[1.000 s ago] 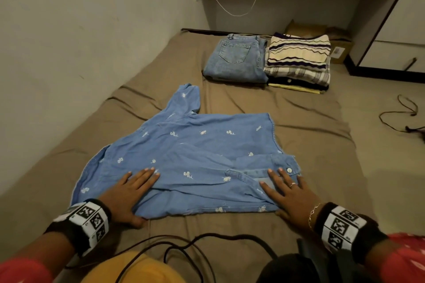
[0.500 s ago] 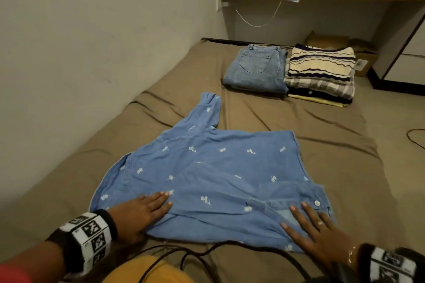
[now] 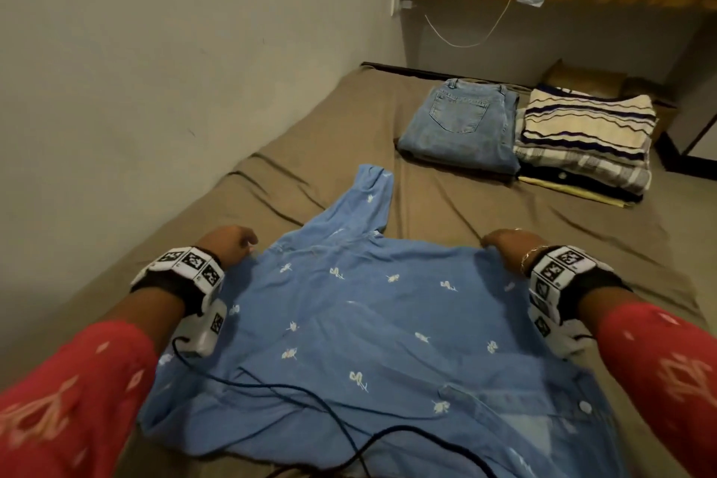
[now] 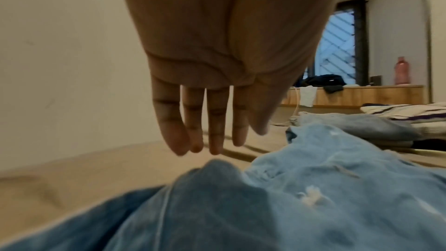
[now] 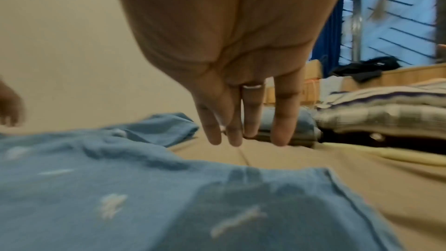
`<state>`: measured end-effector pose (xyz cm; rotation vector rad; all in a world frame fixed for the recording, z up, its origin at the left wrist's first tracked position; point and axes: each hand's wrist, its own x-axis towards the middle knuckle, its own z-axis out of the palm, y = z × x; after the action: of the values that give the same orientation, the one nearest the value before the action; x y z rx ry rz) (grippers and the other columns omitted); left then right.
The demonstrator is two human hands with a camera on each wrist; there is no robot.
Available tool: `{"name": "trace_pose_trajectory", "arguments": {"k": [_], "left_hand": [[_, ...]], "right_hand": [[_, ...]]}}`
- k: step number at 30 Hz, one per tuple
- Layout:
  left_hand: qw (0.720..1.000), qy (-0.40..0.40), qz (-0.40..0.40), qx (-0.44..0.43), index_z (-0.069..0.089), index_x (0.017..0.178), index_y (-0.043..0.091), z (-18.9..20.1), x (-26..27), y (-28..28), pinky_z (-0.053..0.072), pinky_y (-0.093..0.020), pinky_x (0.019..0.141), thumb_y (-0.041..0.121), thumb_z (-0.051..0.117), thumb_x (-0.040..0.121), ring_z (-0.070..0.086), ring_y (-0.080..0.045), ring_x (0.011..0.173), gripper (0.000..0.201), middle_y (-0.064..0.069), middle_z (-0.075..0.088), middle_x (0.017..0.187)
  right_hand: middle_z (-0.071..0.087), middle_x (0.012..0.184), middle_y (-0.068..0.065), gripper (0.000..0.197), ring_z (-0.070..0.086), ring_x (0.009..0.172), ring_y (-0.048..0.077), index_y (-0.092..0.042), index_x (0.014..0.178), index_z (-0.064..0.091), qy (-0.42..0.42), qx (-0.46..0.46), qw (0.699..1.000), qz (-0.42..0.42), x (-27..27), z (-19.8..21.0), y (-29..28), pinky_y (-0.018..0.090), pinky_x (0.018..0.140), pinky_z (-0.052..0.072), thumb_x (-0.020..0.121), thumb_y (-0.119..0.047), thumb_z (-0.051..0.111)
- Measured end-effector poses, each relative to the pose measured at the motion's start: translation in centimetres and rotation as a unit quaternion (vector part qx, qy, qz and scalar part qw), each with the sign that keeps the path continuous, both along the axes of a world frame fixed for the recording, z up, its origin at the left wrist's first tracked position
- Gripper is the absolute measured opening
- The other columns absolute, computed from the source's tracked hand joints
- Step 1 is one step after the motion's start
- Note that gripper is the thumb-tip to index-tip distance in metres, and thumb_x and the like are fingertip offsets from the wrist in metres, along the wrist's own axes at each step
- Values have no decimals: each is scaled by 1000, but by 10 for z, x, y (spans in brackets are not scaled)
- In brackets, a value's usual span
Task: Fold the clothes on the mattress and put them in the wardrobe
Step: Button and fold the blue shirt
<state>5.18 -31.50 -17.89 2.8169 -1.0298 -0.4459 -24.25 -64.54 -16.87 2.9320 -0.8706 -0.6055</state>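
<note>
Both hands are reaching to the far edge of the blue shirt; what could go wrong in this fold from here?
The dark cable lies across the blue shirt and could get folded into it. One sleeve sticks out toward the folded jeans, so the fold may come out uneven. Left hand and right hand look open above the edge.

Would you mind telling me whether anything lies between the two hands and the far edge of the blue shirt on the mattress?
Nothing visible does. The left hand and right hand hover at the blue shirt's far corners, fingers straight above bare mattress.
</note>
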Motion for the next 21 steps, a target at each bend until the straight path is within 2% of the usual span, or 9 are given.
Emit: {"name": "trace_pose_trajectory", "arguments": {"k": [3,6,10,13,16,18,19,20,21], "left_hand": [[999,-1,41,6,57,124,7,-15,9,-2,39,-31,95,20,56,92,53,-30,117,35,-16,57,127],[997,1,72,10,64,113,7,-32,14,-6,42,-32,90,25,60,89,57,-31,109,30,-16,63,117],[995,-2,100,-28,70,92,4,-39,25,-8,43,-31,82,10,65,82,60,-33,98,13,-18,67,103],[993,-15,119,-12,68,99,-1,-38,29,-6,43,-32,84,7,61,85,58,-35,103,18,-21,65,108],[993,-21,111,30,64,108,0,-34,27,-16,44,-36,91,13,56,88,57,-35,107,25,-22,62,115],[994,-95,50,-7,60,113,4,-25,16,-28,42,-37,92,22,55,89,55,-35,109,30,-20,60,119],[992,-118,-14,-46,57,120,6,-25,8,-32,39,-37,95,30,52,89,51,-35,114,39,-19,57,125],[986,-114,-99,-66,52,128,7,-25,-4,-36,35,-38,100,44,44,87,46,-34,122,55,-18,50,133],[979,-87,-181,-41,43,137,9,-27,-16,-37,30,-39,105,59,33,80,36,-33,131,77,-17,39,144]], "right_hand": [[52,131,11,37,50,119,28,-17,129,48,-8,-19,999,-24,5,-23,-22,32,98,39,92,-14,48],[56,123,8,31,52,114,27,-20,123,53,6,-35,999,-41,2,-32,-34,32,93,40,92,-20,47],[63,110,4,17,57,104,25,-24,102,62,8,-63,997,-49,-7,-36,-50,29,85,45,88,-27,52],[64,107,7,6,58,101,27,-25,91,60,5,-43,996,-75,-15,-37,-59,29,83,44,89,-28,55],[61,112,9,15,56,104,29,-20,99,61,10,-18,996,-90,-15,-39,-65,31,89,45,91,-30,53],[54,123,12,30,52,112,30,-18,116,57,1,-38,996,-77,-9,-36,-61,34,95,43,91,-34,52],[47,132,13,39,47,119,31,-17,127,50,-10,-48,997,-55,-4,-35,-55,35,99,40,92,-35,51],[36,142,14,48,39,128,32,-16,136,41,-22,-47,999,-15,2,-36,-45,34,104,35,92,-35,50],[22,151,12,58,29,136,30,-18,143,29,-28,-35,998,41,9,-37,-31,34,108,29,93,-36,49]]}}
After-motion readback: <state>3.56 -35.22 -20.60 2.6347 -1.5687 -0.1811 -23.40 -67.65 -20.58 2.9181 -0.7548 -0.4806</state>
